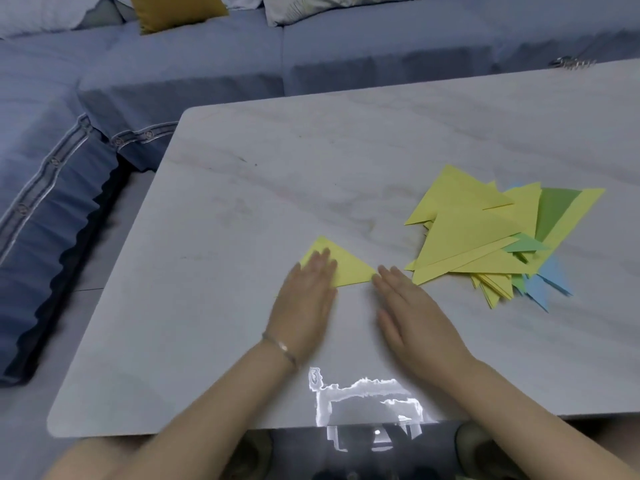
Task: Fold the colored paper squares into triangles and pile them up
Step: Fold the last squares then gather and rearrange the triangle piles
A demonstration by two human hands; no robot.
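A yellow paper triangle (349,266) lies flat on the pale marble table (242,188), just left of centre. My left hand (304,303) lies flat with straight fingers pressing on the triangle's left part. My right hand (412,306) rests flat on the table, its fingertips at the triangle's right corner. To the right sits a loose pile of folded triangles (485,237), mostly yellow, with green and blue ones poking out underneath.
A blue sofa (173,71) with a mustard cushion (173,10) and pale cushions wraps around the table's far and left sides. A small metallic object (571,62) lies at the far right table edge. A bright reflection (363,396) marks the near edge.
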